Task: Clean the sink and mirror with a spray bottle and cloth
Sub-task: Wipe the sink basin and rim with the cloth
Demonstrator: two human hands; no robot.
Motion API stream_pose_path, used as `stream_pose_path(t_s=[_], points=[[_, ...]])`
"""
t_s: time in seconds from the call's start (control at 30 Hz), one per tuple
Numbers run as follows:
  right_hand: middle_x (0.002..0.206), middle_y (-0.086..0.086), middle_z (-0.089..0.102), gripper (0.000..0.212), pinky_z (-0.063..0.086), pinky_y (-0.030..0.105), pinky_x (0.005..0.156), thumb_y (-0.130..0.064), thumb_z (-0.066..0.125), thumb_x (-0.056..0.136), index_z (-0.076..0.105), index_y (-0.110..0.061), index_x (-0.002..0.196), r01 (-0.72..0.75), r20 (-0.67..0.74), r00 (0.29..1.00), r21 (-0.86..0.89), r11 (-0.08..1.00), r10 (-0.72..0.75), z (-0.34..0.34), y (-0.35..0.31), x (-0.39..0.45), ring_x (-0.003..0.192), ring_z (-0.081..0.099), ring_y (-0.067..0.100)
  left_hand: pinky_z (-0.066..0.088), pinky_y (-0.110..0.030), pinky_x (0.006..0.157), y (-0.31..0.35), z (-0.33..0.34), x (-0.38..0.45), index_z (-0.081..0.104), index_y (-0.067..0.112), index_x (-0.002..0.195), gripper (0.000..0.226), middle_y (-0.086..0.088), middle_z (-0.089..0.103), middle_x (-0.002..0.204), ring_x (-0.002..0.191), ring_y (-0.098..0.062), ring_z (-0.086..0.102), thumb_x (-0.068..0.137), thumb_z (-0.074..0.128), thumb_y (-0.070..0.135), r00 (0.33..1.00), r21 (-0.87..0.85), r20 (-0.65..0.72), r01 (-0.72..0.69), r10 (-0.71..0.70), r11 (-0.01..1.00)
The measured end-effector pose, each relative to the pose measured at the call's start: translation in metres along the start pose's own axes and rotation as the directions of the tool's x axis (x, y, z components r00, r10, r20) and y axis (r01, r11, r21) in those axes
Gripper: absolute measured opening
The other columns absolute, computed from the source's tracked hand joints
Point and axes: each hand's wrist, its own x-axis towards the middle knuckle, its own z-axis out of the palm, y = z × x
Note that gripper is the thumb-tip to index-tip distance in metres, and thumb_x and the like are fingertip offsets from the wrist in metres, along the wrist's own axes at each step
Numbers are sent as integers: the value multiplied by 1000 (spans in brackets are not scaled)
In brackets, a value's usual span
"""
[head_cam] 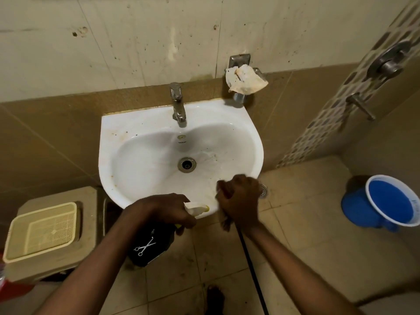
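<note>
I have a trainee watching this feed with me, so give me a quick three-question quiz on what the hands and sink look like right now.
1. True or false: the left hand grips the spray bottle.
2. Which part of the sink is the right hand working at with its cloth?
A. by the tap
B. the near right rim
C. the drain
3. Fill in: a crumpled rag sits on the wall holder to the ______ of the tap.

Key: 1 true; 2 B; 3 right
</note>
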Motion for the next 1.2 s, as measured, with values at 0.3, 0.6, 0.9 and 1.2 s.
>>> stream_pose_path(t_s=[0.3, 0.6, 0.9, 1.2], points=[[95, 5, 60, 34, 32, 41, 80, -47, 53, 73, 66, -15, 75, -63, 75, 994, -163, 985, 77, -17, 46, 63, 95, 49, 32, 51, -39, 91, -16, -2, -3, 70, 16, 78, 39, -5, 76, 94, 94, -22, 69, 55, 61, 45, 996, 58, -62, -64, 68, 996], [80, -3, 55, 24, 29, 35, 72, -45, 51, 72, 62, -24, 68, 76, 94, 993, 1, 997, -75, 4, -18, -19, 87, 47, 25, 53, -35, 82, -34, -10, -11, 71, 6, 73, 23, 1, 70, 65, 55, -6, 62, 77, 64, 28, 993, 31, -86, -82, 84, 996], [112, 15, 55, 53, 30, 42, 88, -49, 38, 74, 65, -8, 95, -420, -206, 869, 173, 891, 450, 14, -6, -13, 107, 43, 38, 44, -25, 60, -64, -4, -26, 63, 13, 76, 20, 1, 73, 66, 66, -12, 64, 75, 63, 33, 933, 26, -326, -153, 154, 988], [90, 3, 58, 20, 32, 37, 72, -40, 62, 78, 65, -21, 84, 23, -49, 998, -45, 999, -25, 43, -103, -70, 88, 50, 30, 42, -26, 64, -69, -6, -35, 68, 15, 77, 34, 1, 73, 74, 72, -16, 63, 61, 55, 43, 945, 64, -274, -166, 178, 984]])
